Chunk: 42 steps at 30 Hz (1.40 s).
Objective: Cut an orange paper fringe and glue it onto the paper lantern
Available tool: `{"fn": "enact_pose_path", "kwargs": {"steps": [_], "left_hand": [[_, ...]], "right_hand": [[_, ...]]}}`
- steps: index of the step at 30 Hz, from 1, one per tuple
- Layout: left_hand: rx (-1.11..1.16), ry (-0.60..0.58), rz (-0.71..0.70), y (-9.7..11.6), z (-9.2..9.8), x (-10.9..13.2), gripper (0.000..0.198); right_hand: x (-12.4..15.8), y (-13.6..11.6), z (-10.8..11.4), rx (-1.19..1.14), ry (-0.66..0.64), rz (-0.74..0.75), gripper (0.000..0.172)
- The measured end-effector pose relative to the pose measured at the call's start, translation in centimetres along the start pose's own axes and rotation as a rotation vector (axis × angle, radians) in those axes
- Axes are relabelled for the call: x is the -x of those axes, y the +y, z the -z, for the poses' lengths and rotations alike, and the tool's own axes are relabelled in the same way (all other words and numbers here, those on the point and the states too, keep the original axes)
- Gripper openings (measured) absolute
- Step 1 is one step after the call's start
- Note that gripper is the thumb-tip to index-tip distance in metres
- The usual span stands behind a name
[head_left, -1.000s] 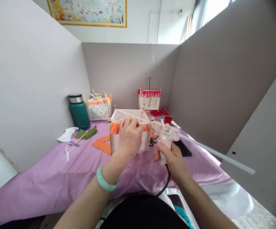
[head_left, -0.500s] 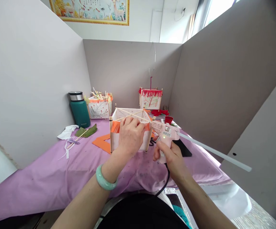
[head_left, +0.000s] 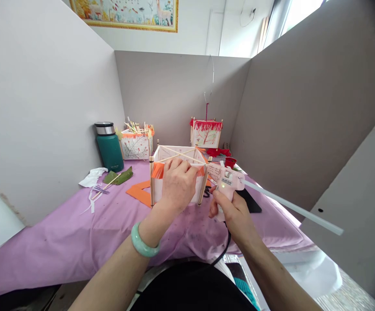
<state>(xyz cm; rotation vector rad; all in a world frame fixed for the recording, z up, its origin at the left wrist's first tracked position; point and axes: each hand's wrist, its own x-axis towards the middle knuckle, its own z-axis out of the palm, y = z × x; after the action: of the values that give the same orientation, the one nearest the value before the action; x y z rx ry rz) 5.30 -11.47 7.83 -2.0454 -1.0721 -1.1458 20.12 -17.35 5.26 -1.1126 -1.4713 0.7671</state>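
A box-shaped lantern frame [head_left: 156, 190] of wooden sticks and white panels stands upright in front of me, with two sticks crossed over its open top. Along its near upper edge runs an orange fringed paper strip [head_left: 158, 170]. My left hand [head_left: 179, 183] is closed on this strip at the near side, its fingertips pinched at the upper edge. My right hand [head_left: 228, 205] is wrapped round a pink glue gun [head_left: 228, 181], whose nozzle points left at the lantern's right front corner post. A long white glue stick [head_left: 291, 205] sticks out of the gun's back.
A green bottle [head_left: 109, 149], a decorated box holding sticks [head_left: 135, 147] and a red-fringed lantern [head_left: 206, 134] stand behind. Orange paper [head_left: 138, 193], leaves [head_left: 119, 176] and a red cup [head_left: 230, 162] lie around on the purple cloth [head_left: 109, 233]. Grey panels enclose the table.
The view has shifted slightly. Both hands keep nearly the same places, with the left still at the strip and the right still holding the glue gun.
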Motion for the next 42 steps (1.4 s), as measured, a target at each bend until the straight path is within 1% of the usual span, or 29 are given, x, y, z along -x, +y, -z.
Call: {"fn": "enact_pose_path", "kwargs": {"steps": [10,15,18,21,27,29,34,42], "left_hand": [[0.008,0.002,0.003,0.0,-0.1,0.1,0.021],[0.010,0.001,0.010,0.0,0.2,0.3,0.021],[0.023,0.020,0.021,0.0,0.4,0.5,0.020],[0.044,0.061,0.042,0.0,0.6,0.9,0.019],[0.098,0.210,0.102,-0.6,1.1,3.0,0.019],[0.115,0.240,0.115,-0.8,1.3,3.9,0.020],[0.127,0.251,0.121,-1.1,1.2,5.3,0.019],[0.116,0.251,0.153,-1.1,1.1,5.8,0.018]], "right_hand": [[-0.2,-0.1,-0.1,0.016,0.019,0.016,0.043],[-0.1,-0.4,0.2,-0.008,0.025,-0.031,0.043],[0.0,-0.6,0.4,-0.069,0.034,-0.065,0.040],[-0.1,-1.0,0.3,-0.074,-0.004,-0.043,0.041],[-0.6,-1.5,-0.7,-0.067,-0.110,-0.030,0.043],[-0.8,-1.6,-1.1,-0.042,-0.139,-0.021,0.045],[-1.2,-1.9,-2.1,-0.009,-0.168,0.029,0.045],[-1.9,-3.0,-4.0,0.075,-0.230,0.093,0.046]]}}
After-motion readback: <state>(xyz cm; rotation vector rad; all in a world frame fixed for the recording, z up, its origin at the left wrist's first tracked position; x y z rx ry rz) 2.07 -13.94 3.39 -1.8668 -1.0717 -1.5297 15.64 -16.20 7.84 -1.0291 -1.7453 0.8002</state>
